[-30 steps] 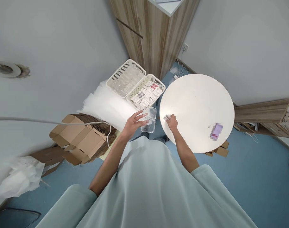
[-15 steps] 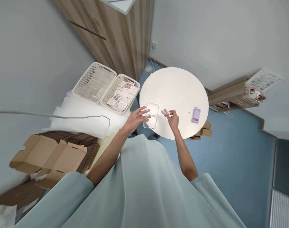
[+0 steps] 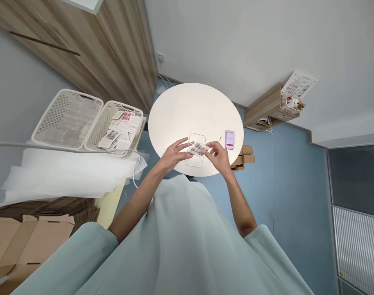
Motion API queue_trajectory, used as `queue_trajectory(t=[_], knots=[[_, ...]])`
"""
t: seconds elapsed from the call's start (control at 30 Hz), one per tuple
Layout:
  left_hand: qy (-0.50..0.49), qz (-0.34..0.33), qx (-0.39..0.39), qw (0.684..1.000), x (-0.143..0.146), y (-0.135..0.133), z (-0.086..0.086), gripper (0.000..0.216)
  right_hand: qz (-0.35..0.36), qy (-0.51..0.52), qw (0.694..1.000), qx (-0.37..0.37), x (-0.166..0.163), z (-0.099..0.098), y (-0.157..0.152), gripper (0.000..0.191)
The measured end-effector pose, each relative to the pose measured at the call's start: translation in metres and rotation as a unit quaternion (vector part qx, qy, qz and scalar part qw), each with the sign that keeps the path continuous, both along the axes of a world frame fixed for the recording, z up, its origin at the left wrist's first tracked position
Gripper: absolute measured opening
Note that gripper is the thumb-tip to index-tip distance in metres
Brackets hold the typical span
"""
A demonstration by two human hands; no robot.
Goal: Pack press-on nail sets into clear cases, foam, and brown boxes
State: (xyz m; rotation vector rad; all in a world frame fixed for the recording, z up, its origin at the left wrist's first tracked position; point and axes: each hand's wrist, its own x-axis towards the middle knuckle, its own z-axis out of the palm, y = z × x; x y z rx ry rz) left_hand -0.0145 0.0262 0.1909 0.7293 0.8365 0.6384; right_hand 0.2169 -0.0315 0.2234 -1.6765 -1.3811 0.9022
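Observation:
A clear plastic hinged case [image 3: 196,150] lies open over the near edge of the round white table [image 3: 187,110]. My left hand [image 3: 173,154] grips its left side with the fingers curled round it. My right hand [image 3: 218,155] pinches a small card of dark pieces [image 3: 198,148] and holds it over the open case. A phone [image 3: 229,139] with a pink screen lies on the table just right of my right hand.
Two white perforated baskets stand at the left, one [image 3: 66,119] with clear cases, the other [image 3: 113,127] with small printed cards. White foam sheets [image 3: 66,174] and flattened cardboard boxes [image 3: 23,237] lie below them. A wooden cabinet [image 3: 107,49] stands behind; small boxes [image 3: 245,155] sit under the table.
My view has swung right, so the table sits more central. My right hand has carried the small card leftwards from the table top onto the open case held by my left hand.

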Motion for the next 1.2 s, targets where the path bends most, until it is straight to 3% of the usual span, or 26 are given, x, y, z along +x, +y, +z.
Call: queue_trajectory(t=[0.27, 0.47, 0.83, 1.2], knots=[[-0.021, -0.042, 0.033, 0.998, 0.031, -0.001, 0.002, 0.092, 0.054, -0.102, 0.993, 0.009, 0.031, 0.000, -0.019, 0.026], [-0.030, -0.031, 0.029, 0.999, 0.044, -0.006, 0.005, 0.091, 0.084, -0.193, 0.978, -0.003, 0.039, 0.007, -0.025, 0.025], [-0.014, 0.018, 0.013, 1.000, 0.030, -0.010, 0.003, 0.085, 0.101, -0.239, 0.965, 0.031, 0.023, 0.005, -0.024, 0.028], [-0.026, 0.047, 0.008, 0.999, 0.011, -0.005, 0.000, 0.080, 0.098, -0.208, 0.973, 0.034, -0.001, 0.004, -0.014, 0.025]])
